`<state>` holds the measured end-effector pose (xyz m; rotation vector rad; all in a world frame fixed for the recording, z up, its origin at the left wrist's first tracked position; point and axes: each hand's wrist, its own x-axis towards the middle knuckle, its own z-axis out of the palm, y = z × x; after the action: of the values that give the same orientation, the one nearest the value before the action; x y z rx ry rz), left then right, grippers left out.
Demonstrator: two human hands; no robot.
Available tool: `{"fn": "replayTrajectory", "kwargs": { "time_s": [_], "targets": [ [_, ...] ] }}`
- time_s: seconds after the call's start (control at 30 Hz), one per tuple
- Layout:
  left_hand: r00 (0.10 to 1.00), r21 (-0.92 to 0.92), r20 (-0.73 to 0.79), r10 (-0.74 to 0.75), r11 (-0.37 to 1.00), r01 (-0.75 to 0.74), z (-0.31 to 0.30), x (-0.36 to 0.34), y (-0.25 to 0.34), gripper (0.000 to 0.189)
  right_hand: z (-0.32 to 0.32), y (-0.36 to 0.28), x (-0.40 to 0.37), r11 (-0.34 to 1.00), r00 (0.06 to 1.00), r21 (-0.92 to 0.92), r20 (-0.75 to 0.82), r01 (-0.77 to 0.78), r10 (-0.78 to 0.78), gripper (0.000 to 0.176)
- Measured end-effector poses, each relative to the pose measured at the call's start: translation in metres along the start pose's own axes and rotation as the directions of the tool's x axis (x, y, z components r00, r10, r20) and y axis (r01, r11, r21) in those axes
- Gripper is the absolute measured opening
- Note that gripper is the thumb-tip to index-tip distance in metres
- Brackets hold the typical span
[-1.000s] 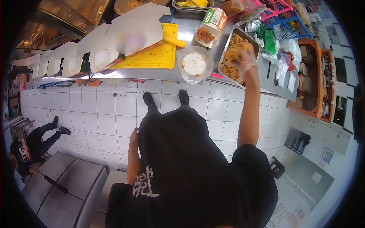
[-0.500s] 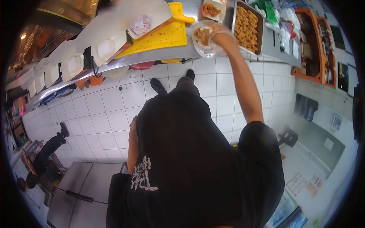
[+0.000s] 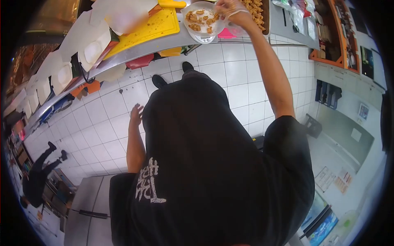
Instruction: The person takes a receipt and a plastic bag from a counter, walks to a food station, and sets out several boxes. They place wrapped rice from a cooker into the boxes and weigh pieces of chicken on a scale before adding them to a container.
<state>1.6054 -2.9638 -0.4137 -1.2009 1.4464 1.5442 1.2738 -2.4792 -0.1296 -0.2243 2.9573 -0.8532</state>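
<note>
My right hand [image 3: 234, 13], in a clear plastic glove, is at the right rim of a white bowl [image 3: 187, 29]. Its fingers are curled together; whatever they hold, if anything, I cannot make out. Browned fried pieces [image 3: 195, 27], looking like chicken, lie scattered in the bowl, which rests on a white scale [image 3: 203, 40]. Just right of this hand, a metal tray [image 3: 267, 18] holds a heap of similar pieces [image 3: 255, 12], cut off by the frame's top. My left hand [image 3: 137, 112] hangs beside my thigh, fingers apart, holding nothing.
Left of the bowl lies a yellow cutting board [image 3: 164, 26], with a yellow handle [image 3: 172, 4] at its far edge. Open paper boxes [image 3: 92, 51] line the counter. Plastic bags [image 3: 305, 24] sit at the right. A co-worker [image 3: 37, 176] stands far left.
My right hand has moved from over the bowl's pieces to its right rim, uncovering them. My left hand has swung out from my side. The view has shifted, and the co-worker has changed stance.
</note>
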Motion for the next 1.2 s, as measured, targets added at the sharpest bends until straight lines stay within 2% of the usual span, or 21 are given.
{"fn": "replayTrajectory", "kwargs": {
  "time_s": [0.07, 0.1, 0.13, 0.2, 0.27, 0.33, 0.37, 0.4, 0.43, 0.5, 0.6, 0.67, 0.73, 0.8, 0.83, 0.9, 0.93, 1.0, 1.1, 1.13, 1.2],
  "targets": [
    [0.998, -0.124, 0.036, 0.045, 0.991, -0.041, 0.015, 0.025, 0.001, 0.061, 0.013, -0.009, -0.004, 0.963, 0.987, 0.263, 0.157, -0.058, 0.017, 0.027],
    [0.998, -0.099, 0.027, 0.062, 0.993, -0.059, 0.029, 0.023, 0.010, 0.059, 0.033, 0.013, 0.011, 0.995, 0.992, 0.057, 0.097, 0.082, -0.087, 0.026],
    [0.997, -0.078, 0.017, 0.081, 0.994, -0.079, 0.047, 0.016, 0.023, 0.057, 0.035, 0.011, 0.010, 0.993, 0.987, 0.064, 0.119, 0.103, -0.110, 0.026],
    [0.994, -0.032, -0.030, 0.107, 0.994, -0.108, 0.076, 0.021, 0.034, 0.057, 0.034, 0.002, 0.012, 0.980, 0.978, -0.047, 0.084, 0.195, -0.191, 0.025],
    [0.985, -0.031, -0.080, 0.154, 0.987, -0.156, 0.109, 0.014, 0.042, 0.053, 0.036, 0.015, 0.021, 0.948, 0.946, -0.030, 0.092, 0.316, -0.312, 0.023],
    [0.935, -0.006, 0.013, 0.354, 0.935, -0.354, 0.137, 0.055, 0.028, 0.050, 0.037, 0.020, 0.032, 0.917, 0.916, 0.037, 0.041, 0.397, -0.399, 0.023],
    [0.885, 0.174, 0.070, 0.461, 0.868, -0.465, 0.149, 0.055, 0.032, 0.049, 0.038, 0.020, 0.036, 0.904, 0.902, 0.048, 0.057, 0.426, -0.428, 0.023],
    [0.827, 0.344, 0.149, 0.542, 0.756, -0.557, 0.162, 0.047, 0.035, 0.049, 0.039, 0.022, 0.036, 0.932, 0.937, 0.143, 0.066, 0.332, -0.344, 0.023],
    [0.829, 0.326, 0.124, 0.545, 0.767, -0.553, 0.171, 0.036, 0.038, 0.049, 0.039, 0.023, 0.037, 0.946, 0.963, 0.229, 0.085, 0.231, -0.256, 0.024],
    [0.860, 0.176, 0.216, 0.462, 0.848, -0.500, 0.186, 0.015, 0.041, 0.054, 0.040, 0.022, 0.036, 0.946, 0.955, 0.199, 0.097, 0.257, -0.280, 0.025],
    [0.878, 0.070, 0.087, 0.470, 0.876, -0.476, 0.207, -0.004, 0.025, 0.056, 0.048, 0.026, 0.040, 0.934, 0.940, 0.158, 0.068, 0.320, -0.333, 0.027],
    [0.894, 0.047, 0.077, 0.442, 0.894, -0.446, 0.214, -0.013, 0.023, 0.054, 0.053, 0.028, 0.041, 0.972, 0.976, 0.151, 0.098, 0.180, -0.196, 0.031],
    [0.908, 0.034, 0.084, 0.410, 0.910, -0.414, 0.222, -0.026, 0.023, 0.052, 0.047, 0.024, 0.037, 0.971, 0.970, 0.114, 0.099, 0.211, -0.223, 0.037],
    [0.918, 0.051, 0.067, 0.390, 0.918, -0.393, 0.226, -0.033, 0.019, 0.052, 0.040, 0.020, 0.033, 0.904, 0.906, -0.064, 0.013, 0.423, -0.424, 0.040],
    [0.919, 0.046, 0.061, 0.389, 0.919, -0.392, 0.226, -0.033, 0.016, 0.052, 0.035, 0.017, 0.032, 0.901, 0.903, -0.060, 0.017, 0.429, -0.429, 0.040],
    [0.940, 0.019, 0.138, 0.313, 0.948, -0.319, 0.223, -0.030, 0.009, 0.060, 0.023, 0.016, 0.033, 0.943, 0.943, 0.095, 0.064, 0.320, -0.326, 0.038],
    [0.940, 0.015, 0.135, 0.315, 0.947, -0.320, 0.224, -0.027, 0.004, 0.060, 0.023, 0.020, 0.036, 0.941, 0.941, 0.096, 0.066, 0.325, -0.332, 0.038],
    [0.941, -0.015, 0.151, 0.304, 0.952, -0.305, 0.225, -0.020, -0.001, 0.062, 0.022, 0.027, 0.043, 0.961, 0.933, 0.081, 0.234, 0.263, -0.275, 0.036],
    [0.929, 0.030, 0.139, 0.343, 0.936, -0.350, 0.227, -0.002, -0.011, 0.065, 0.018, 0.029, 0.041, 0.933, 0.916, 0.090, 0.176, 0.349, -0.360, 0.035],
    [0.930, 0.027, 0.135, 0.342, 0.937, -0.348, 0.228, -0.015, -0.006, 0.065, 0.019, 0.033, 0.043, 0.932, 0.915, 0.092, 0.179, 0.351, -0.363, 0.035],
    [0.966, 0.033, 0.142, 0.217, 0.974, -0.224, 0.229, -0.054, 0.011, 0.066, 0.014, 0.048, 0.052, 0.880, 0.903, 0.348, 0.163, 0.324, -0.397, 0.031]
  ]
}}
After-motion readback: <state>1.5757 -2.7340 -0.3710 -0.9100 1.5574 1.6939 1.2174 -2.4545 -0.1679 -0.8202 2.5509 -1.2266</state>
